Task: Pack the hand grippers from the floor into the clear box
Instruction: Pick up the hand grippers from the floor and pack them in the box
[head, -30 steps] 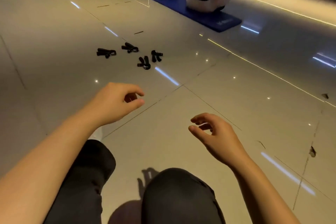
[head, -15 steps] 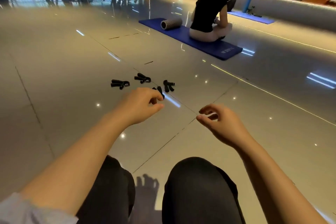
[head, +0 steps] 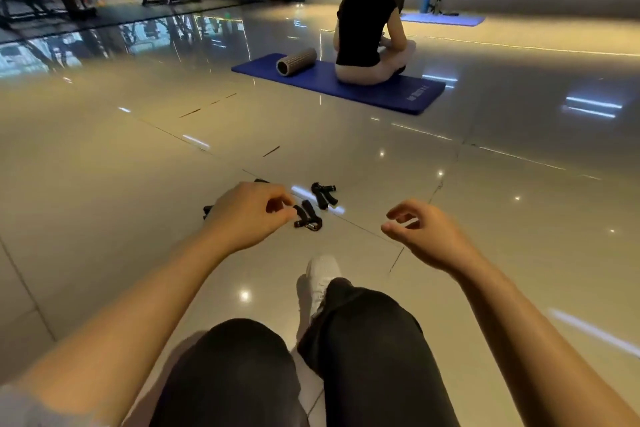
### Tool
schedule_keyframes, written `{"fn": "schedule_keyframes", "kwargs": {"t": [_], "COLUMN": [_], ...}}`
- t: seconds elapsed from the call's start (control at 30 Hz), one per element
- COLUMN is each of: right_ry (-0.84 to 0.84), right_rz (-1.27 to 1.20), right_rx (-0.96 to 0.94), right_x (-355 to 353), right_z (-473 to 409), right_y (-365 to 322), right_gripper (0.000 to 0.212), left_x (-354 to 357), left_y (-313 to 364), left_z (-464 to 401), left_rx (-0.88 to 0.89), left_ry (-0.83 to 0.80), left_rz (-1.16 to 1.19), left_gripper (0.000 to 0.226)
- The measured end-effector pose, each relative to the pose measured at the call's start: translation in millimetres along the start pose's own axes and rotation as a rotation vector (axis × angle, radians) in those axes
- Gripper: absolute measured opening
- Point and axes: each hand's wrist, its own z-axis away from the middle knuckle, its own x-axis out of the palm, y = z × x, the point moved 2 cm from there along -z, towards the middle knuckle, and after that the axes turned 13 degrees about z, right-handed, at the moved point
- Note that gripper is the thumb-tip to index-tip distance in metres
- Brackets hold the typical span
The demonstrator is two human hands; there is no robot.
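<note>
Several black hand grippers lie on the glossy tiled floor ahead of me. One hand gripper (head: 308, 217) lies just right of my left hand (head: 247, 213), another hand gripper (head: 323, 194) a little farther back. My left hand covers the others; only an end (head: 207, 211) and a tip (head: 261, 181) show. My left hand hovers in front of them with loosely curled fingers, holding nothing. My right hand (head: 420, 234) hangs in the air to the right, fingers loosely curled, also holding nothing. No clear box is in view.
My knees (head: 311, 357) and a white shoe (head: 320, 276) fill the bottom. A person (head: 369, 31) sits on a blue mat (head: 346, 87) with a foam roller (head: 296, 61) farther back. Gym machines stand at the far left.
The view has tilted up and come nearer the hand grippers. Both hands have moved forward; my left hand now overlaps the pile. My right foot has stepped forward.
</note>
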Motion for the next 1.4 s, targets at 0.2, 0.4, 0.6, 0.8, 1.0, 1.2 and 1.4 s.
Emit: {"fn": "schedule_keyframes", "kwargs": {"t": [0.2,0.4,0.6,0.8,1.0,1.2,1.4], "right_ry": [-0.054,-0.12,-0.215,-0.217,-0.313,-0.344,-0.382], "right_rz": [0.006,0.07,0.122,0.116,0.18,0.301,0.478], "right_rx": [0.091,0.224,0.29,0.396,0.416,0.309,0.092], "right_x": [63,128,193,268,327,357,378], "right_z": [-85,-182,-278,-365,-408,-463,-513], "right_y": [8,30,49,72,90,101,104], "right_gripper": [0.036,0.038,0.039,0.041,0.047,0.051,0.058], "left_x": [19,59,136,211,248,254,288], "left_y": [-72,-156,-238,-320,-370,-408,-415], "left_z": [-81,-180,-251,-291,-342,-395,-424], "left_rx": [-0.003,0.014,-0.053,-0.171,-0.047,0.125,0.501], "left_ry": [-0.105,-0.197,-0.232,-0.338,-0.372,-0.475,-0.538], "left_rz": [0.015,0.042,0.14,0.124,0.073,-0.116,-0.231], "left_gripper": [0.026,0.032,0.035,0.042,0.051,0.061,0.079]}}
